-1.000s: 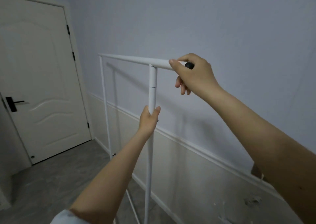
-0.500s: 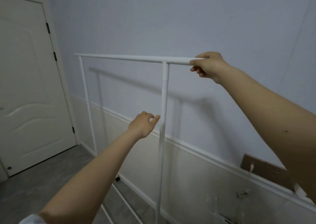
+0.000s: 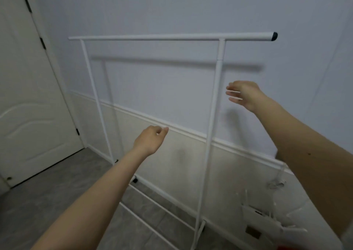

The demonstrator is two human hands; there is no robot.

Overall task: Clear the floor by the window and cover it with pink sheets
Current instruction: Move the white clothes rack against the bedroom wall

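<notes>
White clothes rack (image 3: 217, 100) stands on grey floor (image 3: 44, 196), against wall, right of door (image 3: 24, 89). Left hand (image 3: 150, 139) in air left of rack's near upright, apart from it, fingers loosely curled, holding nothing. Right hand (image 3: 243, 95) just right of same upright, below top bar, fingers spread, blurred, holding nothing. Pink sheets not seen.

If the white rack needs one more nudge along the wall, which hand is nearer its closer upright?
Probably the right. The right hand hangs open just beside the near upright of the white rack. The left hand, loosely curled and empty, sits lower, between the two uprights.
</notes>
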